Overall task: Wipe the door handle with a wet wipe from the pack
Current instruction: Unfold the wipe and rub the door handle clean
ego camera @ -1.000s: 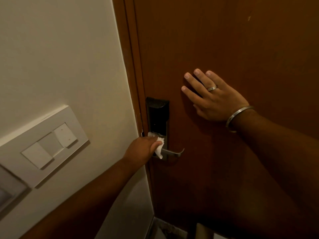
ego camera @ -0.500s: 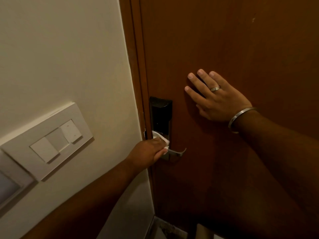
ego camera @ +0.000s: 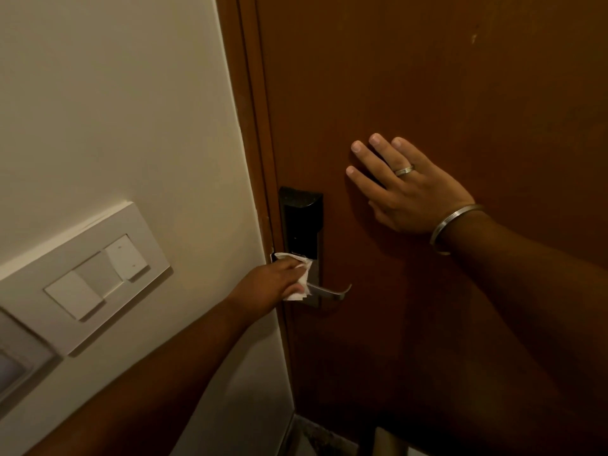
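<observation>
Holding a crumpled white wet wipe [ego camera: 301,277] in your left hand [ego camera: 270,284], you have your fingers curled around it and pressed at the root of the door handle [ego camera: 329,291], where the lever meets the dark lock plate [ego camera: 301,222]. The wipe bunches between your fingertips and the metal, so the pivot end is covered while the rest of the lever shows bare. From your left hand the handle's long axis runs off toward three o'clock, nearly level, ending in a small upturned tip; that uncovered stretch lies directly ahead of your knuckles, so the stroke that matters probably slides along the lever toward three o'clock. Your right hand [ego camera: 408,192] rests flat and spread wide on the door [ego camera: 460,93], holding nothing, up at about one o'clock from the handle and well apart from it; the left hand is clearly the nearer one and the one doing the work. The switch panel [ego camera: 85,274] sits on the wall at nine o'clock from the handle. The pack is not in view
</observation>
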`<state>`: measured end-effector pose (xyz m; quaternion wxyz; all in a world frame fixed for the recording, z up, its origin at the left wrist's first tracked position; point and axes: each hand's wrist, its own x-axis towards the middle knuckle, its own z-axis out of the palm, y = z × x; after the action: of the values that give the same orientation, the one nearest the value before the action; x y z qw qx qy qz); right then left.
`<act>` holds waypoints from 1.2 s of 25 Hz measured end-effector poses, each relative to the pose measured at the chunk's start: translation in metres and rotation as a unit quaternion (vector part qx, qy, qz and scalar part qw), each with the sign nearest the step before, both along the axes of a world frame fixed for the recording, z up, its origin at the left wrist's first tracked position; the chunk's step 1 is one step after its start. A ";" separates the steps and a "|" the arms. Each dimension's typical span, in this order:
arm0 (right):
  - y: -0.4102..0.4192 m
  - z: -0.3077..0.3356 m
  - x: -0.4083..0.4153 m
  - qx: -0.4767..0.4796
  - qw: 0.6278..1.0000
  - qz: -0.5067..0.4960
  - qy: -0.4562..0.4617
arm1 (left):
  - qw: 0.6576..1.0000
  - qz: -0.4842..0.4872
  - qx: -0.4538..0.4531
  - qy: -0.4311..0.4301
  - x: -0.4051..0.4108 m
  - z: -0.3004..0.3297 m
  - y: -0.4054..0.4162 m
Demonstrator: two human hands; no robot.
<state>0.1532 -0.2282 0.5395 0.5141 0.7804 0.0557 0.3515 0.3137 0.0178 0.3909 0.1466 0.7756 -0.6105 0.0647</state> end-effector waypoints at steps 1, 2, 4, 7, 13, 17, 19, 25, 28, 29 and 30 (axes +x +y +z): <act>0.000 0.001 0.000 -0.001 1.000 0.000 -0.002 | 1.000 -0.009 0.007 -0.020 -0.001 0.001 0.000; 0.000 0.001 -0.001 -0.001 1.000 0.002 -0.004 | 1.000 -0.005 0.006 -0.022 -0.002 0.001 0.001; 0.001 0.001 -0.001 -0.003 1.000 0.007 -0.008 | 0.999 0.037 -0.015 0.000 -0.001 0.000 -0.003; 0.001 0.001 0.000 -0.008 1.000 0.011 -0.013 | 0.995 0.098 0.002 0.007 0.001 0.001 -0.014; 0.002 0.002 -0.001 -0.003 1.000 0.007 -0.007 | 0.996 0.009 0.013 -0.087 0.012 -0.005 -0.002; 0.002 0.002 -0.001 -0.010 1.000 0.007 -0.010 | 0.999 0.051 -0.006 -0.009 0.005 -0.006 -0.009; 0.001 0.001 -0.001 -0.013 1.000 0.006 -0.014 | 0.998 0.010 -0.008 -0.056 0.005 -0.011 -0.001; -0.001 0.001 0.001 -0.006 1.000 0.011 -0.012 | 0.989 -0.128 0.022 -0.068 -0.011 -0.014 -0.003; -0.001 0.000 0.001 -0.003 1.000 0.010 -0.008 | 0.997 -0.071 0.008 -0.005 -0.007 -0.017 0.000; -0.001 0.000 0.001 -0.004 1.000 0.009 -0.008 | 0.999 -0.051 0.005 0.001 -0.005 -0.017 0.003; -0.001 -0.001 0.001 -0.005 1.000 0.009 -0.008 | 0.999 -0.052 0.002 -0.003 -0.006 -0.017 0.003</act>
<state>0.1546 -0.2287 0.5389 0.5151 0.7748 0.0600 0.3617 0.3079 0.0207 0.3740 0.1464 0.7427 -0.6507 0.0585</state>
